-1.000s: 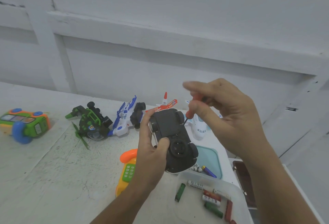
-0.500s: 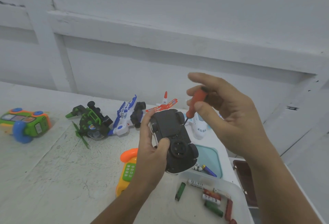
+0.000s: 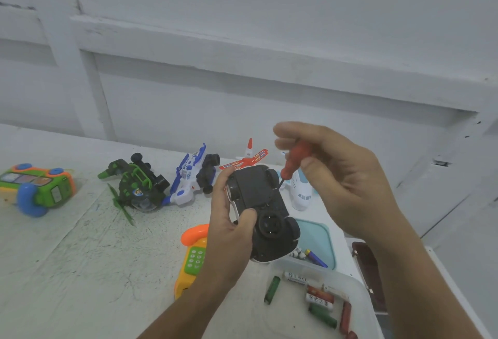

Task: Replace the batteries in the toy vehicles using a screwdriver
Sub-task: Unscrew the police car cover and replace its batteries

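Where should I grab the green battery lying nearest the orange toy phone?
Probably pinch the green cylindrical battery across its middle, coming from above: it lies flat and alone, both long sides free of the other batteries.

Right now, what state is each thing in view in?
toy car, underside up, gripped by the left hand
screwdriver, pinched by the right hand, tip at the car's underside
loose batteries, lying in the clear tray
green helicopter, tipped over on the table
white plane, resting on the table
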### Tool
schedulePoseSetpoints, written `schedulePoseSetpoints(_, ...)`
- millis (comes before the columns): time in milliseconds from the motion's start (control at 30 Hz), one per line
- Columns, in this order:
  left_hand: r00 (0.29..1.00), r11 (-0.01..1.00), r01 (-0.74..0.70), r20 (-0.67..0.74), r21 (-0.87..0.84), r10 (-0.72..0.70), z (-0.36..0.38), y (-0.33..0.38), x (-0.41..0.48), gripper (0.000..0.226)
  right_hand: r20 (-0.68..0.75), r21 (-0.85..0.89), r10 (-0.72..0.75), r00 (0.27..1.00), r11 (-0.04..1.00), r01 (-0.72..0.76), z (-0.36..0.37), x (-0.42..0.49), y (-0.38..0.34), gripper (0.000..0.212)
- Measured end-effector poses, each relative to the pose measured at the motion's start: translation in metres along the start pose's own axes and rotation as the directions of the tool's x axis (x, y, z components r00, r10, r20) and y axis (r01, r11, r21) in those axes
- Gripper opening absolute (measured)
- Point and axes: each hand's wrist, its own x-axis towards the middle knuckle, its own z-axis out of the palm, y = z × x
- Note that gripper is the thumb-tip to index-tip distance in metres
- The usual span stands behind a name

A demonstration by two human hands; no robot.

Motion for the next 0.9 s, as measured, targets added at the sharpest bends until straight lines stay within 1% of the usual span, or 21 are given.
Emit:
schedulePoseSetpoints(100,1.000,1.000,-0.014,-0.014,0.013,0.014,0.000,-0.001,0.001,0.078,-0.007,-0.105,-0.074,0.997,0.992,0.073,0.003,0.002,-0.003,0.025)
schedulePoseSetpoints(133,1.000,1.000,-0.019,-0.016,0.019,0.019,0.000,-0.001,0.001,0.078,-0.020,-0.137,-0.088,0.996,0.987,0.085,0.003,0.003,-0.004,0.023)
schedulePoseSetpoints(233,1.000,0.999,-0.024,-0.016,0.029,0.024,0.000,-0.001,0.001,0.077,-0.022,-0.242,-0.124,0.992,0.963,0.115,0.001,0.006,-0.003,0.028)
schedulePoseSetpoints(300,1.000,0.999,-0.018,-0.009,0.032,0.018,0.000,-0.001,0.000,0.076,0.009,-0.273,-0.128,0.992,0.954,0.125,-0.001,0.007,-0.004,0.037)
schedulePoseSetpoints(367,1.000,0.999,-0.016,-0.004,0.037,0.016,-0.001,-0.001,0.000,0.075,0.043,-0.268,-0.111,0.993,0.956,0.119,-0.003,0.008,-0.006,0.045)
schedulePoseSetpoints(467,1.000,0.999,-0.020,-0.005,0.042,0.020,-0.001,-0.002,0.002,0.075,0.099,-0.263,-0.085,0.991,0.959,0.108,-0.005,0.009,-0.008,0.046)
schedulePoseSetpoints(500,1.000,0.999,-0.020,-0.008,0.042,0.020,-0.001,-0.002,0.002,0.076,0.115,-0.256,-0.084,0.990,0.960,0.111,-0.005,0.010,-0.009,0.043)
schedulePoseSetpoints(567,1.000,0.999,-0.025,-0.015,0.044,0.026,-0.001,-0.002,0.003,0.076,0.114,-0.238,-0.096,0.989,0.964,0.121,-0.003,0.012,-0.009,0.029)
schedulePoseSetpoints(633,0.999,0.998,-0.033,-0.019,0.049,0.034,-0.001,-0.003,0.003,0.077,0.077,-0.208,-0.094,0.993,0.972,0.108,-0.003,0.015,-0.009,0.016)
schedulePoseSetpoints(667,0.999,0.998,-0.032,-0.019,0.046,0.033,-0.001,-0.003,0.002,0.077,0.060,-0.182,-0.088,0.994,0.979,0.097,-0.004,0.016,-0.009,0.014)
schedulePoseSetpoints(700,0.999,0.999,-0.026,-0.016,0.040,0.027,-0.001,-0.002,0.002,0.076,0.053,-0.160,-0.085,0.995,0.983,0.092,-0.005,0.017,-0.009,0.016)
schedulePoseSetpoints(767,1.000,1.000,-0.014,-0.010,0.028,0.014,-0.002,-0.002,0.001,0.076,0.069,-0.113,-0.070,0.995,0.991,0.077,-0.007,0.017,-0.008,0.027)
schedulePoseSetpoints(833,1.000,1.000,-0.007,-0.005,0.015,0.007,-0.003,-0.002,0.001,0.076,0.105,-0.022,-0.012,0.994,1.000,0.015,-0.009,0.016,-0.007,0.038)
schedulePoseSetpoints(900,1.000,1.000,0.002,0.001,0.009,-0.002,-0.002,-0.001,0.001,0.076,0.157,0.006,0.021,0.987,1.000,-0.022,-0.009,0.015,-0.006,0.042)
